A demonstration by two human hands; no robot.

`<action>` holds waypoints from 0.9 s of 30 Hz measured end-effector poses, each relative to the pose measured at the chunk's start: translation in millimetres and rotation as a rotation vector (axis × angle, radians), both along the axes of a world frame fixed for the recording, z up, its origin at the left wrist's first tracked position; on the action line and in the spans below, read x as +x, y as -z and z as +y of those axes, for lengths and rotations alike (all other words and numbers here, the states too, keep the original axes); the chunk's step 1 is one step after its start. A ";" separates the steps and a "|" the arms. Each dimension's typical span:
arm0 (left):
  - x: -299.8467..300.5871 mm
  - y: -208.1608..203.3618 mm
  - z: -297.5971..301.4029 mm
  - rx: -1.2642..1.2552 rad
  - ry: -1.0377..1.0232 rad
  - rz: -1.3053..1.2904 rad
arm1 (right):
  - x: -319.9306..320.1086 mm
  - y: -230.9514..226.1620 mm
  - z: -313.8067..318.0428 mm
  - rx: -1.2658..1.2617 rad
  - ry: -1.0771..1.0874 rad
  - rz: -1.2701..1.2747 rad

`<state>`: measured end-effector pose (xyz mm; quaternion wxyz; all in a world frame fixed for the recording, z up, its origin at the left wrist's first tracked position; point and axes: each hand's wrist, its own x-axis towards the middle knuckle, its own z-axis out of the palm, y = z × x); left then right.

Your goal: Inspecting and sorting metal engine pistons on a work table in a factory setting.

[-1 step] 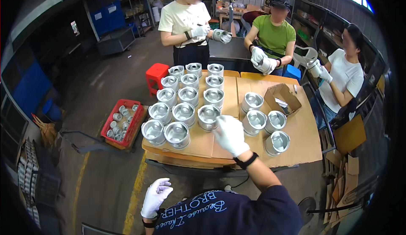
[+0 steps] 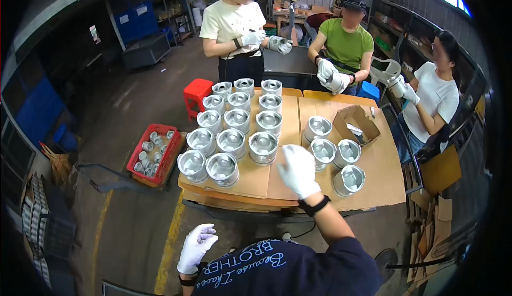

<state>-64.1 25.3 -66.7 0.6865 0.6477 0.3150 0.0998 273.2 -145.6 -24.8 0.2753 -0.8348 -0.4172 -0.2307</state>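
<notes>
My right hand (image 2: 297,172), in a white glove, is over the cardboard-covered table (image 2: 288,117) with its fingers apart and nothing seen in it. To its left, large silver pistons stand in rows; the nearest to it is one piston (image 2: 263,148) in the right-hand row. Just beyond its right side stands another piston (image 2: 322,154), partly hidden by the hand. A further piston (image 2: 350,180) stands to the right, nearer the front edge. My left hand (image 2: 197,248), also gloved, hangs in front of the table, fingers loosely bent and apart, holding nothing.
An open cardboard box (image 2: 356,125) stands at the right rear of the table. Three co-workers across the table each hold a piston. On the left floor are a red crate (image 2: 154,155) of small metal parts and a red stool (image 2: 197,98). Cardboard sheets (image 2: 432,216) lean at right.
My right hand has moved slightly right, away from the right-hand row of pistons. My left hand looks the same.
</notes>
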 end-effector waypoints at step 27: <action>108.6 -80.1 -57.8 0.116 0.371 -0.283 | -54.1 5.6 -22.2 1.129 -0.778 2.386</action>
